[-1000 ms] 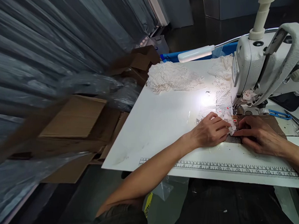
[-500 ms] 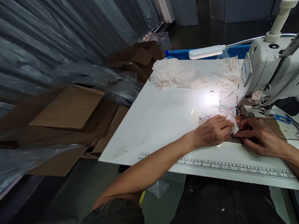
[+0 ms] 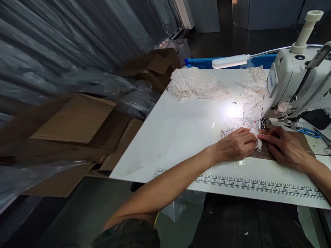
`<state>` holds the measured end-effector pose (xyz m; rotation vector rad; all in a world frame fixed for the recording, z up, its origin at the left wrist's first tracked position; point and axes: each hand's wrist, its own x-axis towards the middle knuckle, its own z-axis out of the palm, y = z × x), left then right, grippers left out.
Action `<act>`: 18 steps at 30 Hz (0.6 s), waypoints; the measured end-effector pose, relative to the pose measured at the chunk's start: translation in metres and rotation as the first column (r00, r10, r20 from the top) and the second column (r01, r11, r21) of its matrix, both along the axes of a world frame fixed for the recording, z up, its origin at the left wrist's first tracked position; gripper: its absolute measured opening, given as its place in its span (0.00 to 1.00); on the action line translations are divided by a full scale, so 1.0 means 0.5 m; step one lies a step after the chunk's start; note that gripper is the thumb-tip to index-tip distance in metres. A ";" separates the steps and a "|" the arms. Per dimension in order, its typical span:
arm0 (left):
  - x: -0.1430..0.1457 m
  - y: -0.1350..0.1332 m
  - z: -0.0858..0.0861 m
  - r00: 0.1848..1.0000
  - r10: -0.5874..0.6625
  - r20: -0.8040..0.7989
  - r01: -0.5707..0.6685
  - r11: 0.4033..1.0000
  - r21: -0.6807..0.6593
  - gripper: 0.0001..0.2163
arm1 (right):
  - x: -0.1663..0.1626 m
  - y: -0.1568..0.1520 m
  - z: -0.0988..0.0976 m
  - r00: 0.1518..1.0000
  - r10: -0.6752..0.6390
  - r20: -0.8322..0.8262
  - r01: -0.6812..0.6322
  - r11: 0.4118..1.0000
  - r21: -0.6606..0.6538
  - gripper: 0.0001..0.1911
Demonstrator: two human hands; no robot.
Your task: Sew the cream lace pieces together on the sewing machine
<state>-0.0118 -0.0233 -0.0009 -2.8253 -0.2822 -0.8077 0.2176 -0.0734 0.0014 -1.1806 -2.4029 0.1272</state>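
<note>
White lace trim (image 3: 229, 126) lies under the lamp's bright spot, its near end at the presser foot (image 3: 263, 123) of a white sewing machine (image 3: 286, 84). My left hand (image 3: 237, 144) rests on this end with fingers curled together over the lace. From the other side, my right hand (image 3: 285, 146) reaches to the lace edge, forefinger stretched and the other fingers bent; its fingertips meet the edge close to the left fingers. Beneath the right hand is a brown plate (image 3: 300, 139). The exact pinch of the right fingertips is partly hidden.
A heap of cream lace (image 3: 195, 84) sits at the table's back left. Blue-handled snips (image 3: 308, 132) and scissors (image 3: 324, 137) lie right of the machine foot. A printed ruler (image 3: 253, 186) follows the front edge. Cardboard boxes (image 3: 72, 117) stand left, below the table.
My right hand has moved slightly up, its forefinger now higher along the lace edge. The left hand stays nearly in place on the lace. The view has shifted a little.
</note>
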 end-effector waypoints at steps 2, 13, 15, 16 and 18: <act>0.000 0.000 0.001 0.999 0.003 0.032 -0.004 1.000 0.020 0.08 | 0.003 0.001 -0.001 0.999 -0.005 -0.043 0.003 0.999 -0.036 0.20; 0.003 0.001 0.001 0.999 0.023 0.039 -0.023 1.000 0.003 0.07 | 0.006 0.001 -0.003 0.999 0.004 -0.051 -0.008 0.998 -0.069 0.21; 0.004 0.001 0.001 0.999 0.034 0.033 -0.034 0.999 0.003 0.08 | 0.005 0.001 -0.004 1.000 -0.001 -0.030 -0.001 0.998 -0.069 0.21; 0.005 0.001 0.002 0.999 0.036 0.033 -0.036 0.999 0.006 0.08 | 0.005 0.002 -0.005 1.000 -0.002 -0.018 0.001 0.998 -0.062 0.21; 0.007 0.001 0.004 0.998 0.035 0.044 -0.036 0.999 0.021 0.08 | 0.003 0.002 -0.005 1.000 -0.003 0.015 0.004 0.999 -0.039 0.21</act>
